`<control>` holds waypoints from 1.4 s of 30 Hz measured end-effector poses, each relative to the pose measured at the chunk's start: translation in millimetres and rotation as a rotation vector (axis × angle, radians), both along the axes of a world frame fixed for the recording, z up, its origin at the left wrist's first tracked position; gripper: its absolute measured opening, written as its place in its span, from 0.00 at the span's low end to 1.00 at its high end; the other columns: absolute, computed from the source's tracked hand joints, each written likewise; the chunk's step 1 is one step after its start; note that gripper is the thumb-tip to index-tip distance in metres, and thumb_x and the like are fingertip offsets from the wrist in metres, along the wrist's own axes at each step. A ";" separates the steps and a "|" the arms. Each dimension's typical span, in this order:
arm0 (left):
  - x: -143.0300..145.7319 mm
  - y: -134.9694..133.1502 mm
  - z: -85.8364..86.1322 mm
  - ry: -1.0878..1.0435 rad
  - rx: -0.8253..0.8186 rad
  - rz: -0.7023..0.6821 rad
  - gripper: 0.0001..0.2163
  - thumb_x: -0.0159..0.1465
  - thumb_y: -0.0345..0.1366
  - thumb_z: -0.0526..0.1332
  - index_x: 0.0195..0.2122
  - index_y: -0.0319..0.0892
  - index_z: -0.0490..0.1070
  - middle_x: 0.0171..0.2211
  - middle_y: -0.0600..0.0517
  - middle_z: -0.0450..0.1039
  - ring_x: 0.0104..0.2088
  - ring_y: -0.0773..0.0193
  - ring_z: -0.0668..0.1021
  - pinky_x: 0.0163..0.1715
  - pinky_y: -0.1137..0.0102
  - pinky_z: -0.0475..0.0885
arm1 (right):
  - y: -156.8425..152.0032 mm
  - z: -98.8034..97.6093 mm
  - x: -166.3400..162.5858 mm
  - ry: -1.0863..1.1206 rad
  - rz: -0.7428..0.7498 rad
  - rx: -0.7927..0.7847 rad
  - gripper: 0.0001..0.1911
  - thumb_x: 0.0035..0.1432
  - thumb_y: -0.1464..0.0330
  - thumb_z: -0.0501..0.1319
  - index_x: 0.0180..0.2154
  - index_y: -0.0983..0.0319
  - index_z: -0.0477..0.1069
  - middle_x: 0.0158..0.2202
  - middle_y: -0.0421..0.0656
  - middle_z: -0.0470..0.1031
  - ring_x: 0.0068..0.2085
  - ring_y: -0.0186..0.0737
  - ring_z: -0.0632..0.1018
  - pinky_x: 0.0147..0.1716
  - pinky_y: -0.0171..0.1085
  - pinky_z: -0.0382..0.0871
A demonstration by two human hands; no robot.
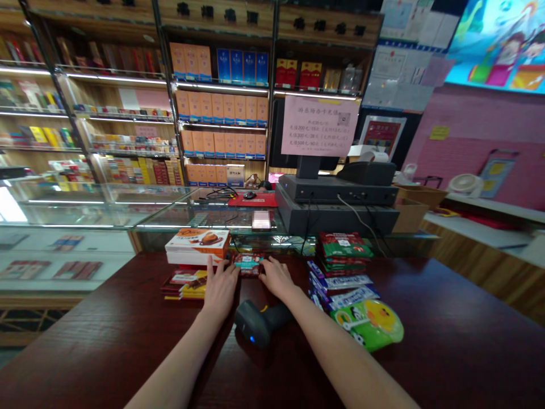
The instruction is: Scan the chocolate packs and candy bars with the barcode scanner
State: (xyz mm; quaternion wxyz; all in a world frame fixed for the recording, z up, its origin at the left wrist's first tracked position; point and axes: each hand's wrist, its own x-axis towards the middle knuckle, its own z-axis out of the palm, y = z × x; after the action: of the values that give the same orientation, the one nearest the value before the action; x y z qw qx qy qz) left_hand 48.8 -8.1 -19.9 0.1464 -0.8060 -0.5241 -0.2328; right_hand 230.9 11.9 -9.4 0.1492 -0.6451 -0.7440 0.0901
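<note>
Packet touches spread-fingered left hand and bent right hand; cannot tell whether these 2 hands grip it.

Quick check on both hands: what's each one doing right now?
Left hand: open, fingers spread, by the left end of the red packet with a teal label.
Right hand: fingers at its right end; grip cannot be told.
</note>
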 end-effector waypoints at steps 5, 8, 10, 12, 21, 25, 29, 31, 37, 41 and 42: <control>-0.7 1.4 -1.7 0.015 0.011 -0.002 0.19 0.65 0.24 0.50 0.47 0.44 0.78 0.48 0.45 0.80 0.56 0.44 0.73 0.67 0.35 0.41 | 1.9 -0.3 -0.8 -0.010 -0.005 -0.001 0.23 0.62 0.70 0.61 0.59 0.62 0.68 0.63 0.57 0.69 0.68 0.51 0.63 0.61 0.52 0.58; -0.4 1.4 -0.8 0.044 -0.008 0.006 0.20 0.65 0.23 0.49 0.48 0.43 0.78 0.49 0.45 0.80 0.57 0.44 0.73 0.67 0.34 0.41 | 1.1 0.2 -1.5 -0.016 -0.010 0.002 0.23 0.63 0.70 0.60 0.59 0.60 0.69 0.61 0.54 0.72 0.68 0.51 0.64 0.60 0.52 0.58; 0.4 0.9 0.6 0.071 -0.035 0.021 0.20 0.66 0.23 0.49 0.50 0.42 0.77 0.51 0.46 0.79 0.58 0.44 0.72 0.67 0.34 0.42 | 0.1 0.6 -2.0 -0.022 -0.012 0.007 0.22 0.63 0.70 0.60 0.59 0.61 0.69 0.61 0.55 0.72 0.68 0.51 0.64 0.60 0.51 0.58; 1.3 0.0 2.3 0.093 -0.063 0.038 0.20 0.66 0.24 0.49 0.51 0.43 0.77 0.52 0.47 0.79 0.59 0.44 0.72 0.67 0.35 0.42 | -1.0 0.9 -2.3 -0.028 -0.013 0.013 0.21 0.64 0.70 0.58 0.58 0.63 0.70 0.61 0.56 0.72 0.67 0.51 0.64 0.60 0.51 0.58; 1.3 0.4 0.5 0.112 -0.067 0.051 0.21 0.67 0.23 0.48 0.54 0.43 0.75 0.54 0.48 0.78 0.60 0.45 0.71 0.68 0.37 0.40 | -4.6 1.3 -2.3 -0.040 -0.006 0.020 0.23 0.64 0.69 0.59 0.60 0.62 0.68 0.62 0.56 0.71 0.68 0.52 0.64 0.60 0.52 0.59; -0.7 1.5 -2.8 0.086 -0.059 0.030 0.22 0.67 0.24 0.49 0.57 0.42 0.74 0.56 0.47 0.77 0.60 0.46 0.71 0.68 0.37 0.42 | -8.1 2.1 0.4 -0.043 -0.003 0.024 0.26 0.63 0.69 0.59 0.62 0.64 0.66 0.62 0.57 0.70 0.68 0.53 0.63 0.60 0.52 0.59; -1.9 2.4 -5.3 0.055 -0.025 -0.007 0.23 0.66 0.24 0.50 0.58 0.45 0.73 0.57 0.48 0.76 0.59 0.46 0.71 0.68 0.38 0.45 | -11.1 1.8 4.6 -0.040 -0.001 0.026 0.26 0.63 0.71 0.58 0.62 0.64 0.65 0.63 0.56 0.70 0.68 0.52 0.63 0.60 0.51 0.58; -2.1 2.8 -6.6 0.043 0.000 -0.023 0.23 0.66 0.25 0.51 0.59 0.47 0.72 0.58 0.49 0.75 0.59 0.47 0.71 0.68 0.39 0.44 | -12.3 1.5 6.6 -0.037 -0.003 0.031 0.26 0.63 0.71 0.58 0.62 0.63 0.65 0.63 0.55 0.70 0.68 0.52 0.63 0.61 0.51 0.58; -3.3 3.9 -10.0 0.009 0.076 -0.073 0.24 0.66 0.27 0.53 0.62 0.50 0.69 0.60 0.50 0.73 0.60 0.49 0.71 0.69 0.40 0.41 | -20.8 4.1 12.4 -0.027 0.009 0.053 0.26 0.62 0.72 0.58 0.62 0.60 0.66 0.63 0.50 0.71 0.68 0.51 0.62 0.61 0.51 0.57; -2.7 4.2 -9.3 -0.020 0.133 -0.115 0.24 0.66 0.31 0.56 0.64 0.50 0.66 0.62 0.49 0.71 0.61 0.49 0.70 0.69 0.41 0.39 | -30.1 8.5 18.8 -0.022 0.015 0.072 0.26 0.63 0.71 0.58 0.62 0.61 0.65 0.64 0.48 0.70 0.69 0.51 0.61 0.63 0.52 0.55; -2.2 4.2 -8.6 -0.025 0.143 -0.126 0.24 0.66 0.31 0.56 0.64 0.50 0.66 0.62 0.49 0.71 0.61 0.49 0.70 0.69 0.41 0.39 | -32.5 9.7 20.9 -0.021 0.014 0.077 0.26 0.63 0.71 0.58 0.63 0.61 0.65 0.64 0.48 0.69 0.69 0.52 0.61 0.63 0.52 0.55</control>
State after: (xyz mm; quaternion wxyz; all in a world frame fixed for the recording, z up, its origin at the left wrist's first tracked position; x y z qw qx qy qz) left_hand 46.6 -3.9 -28.5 0.1821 -0.8218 -0.4562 -0.2886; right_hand 251.8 -20.6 0.3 0.1655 -0.6346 -0.7529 0.0557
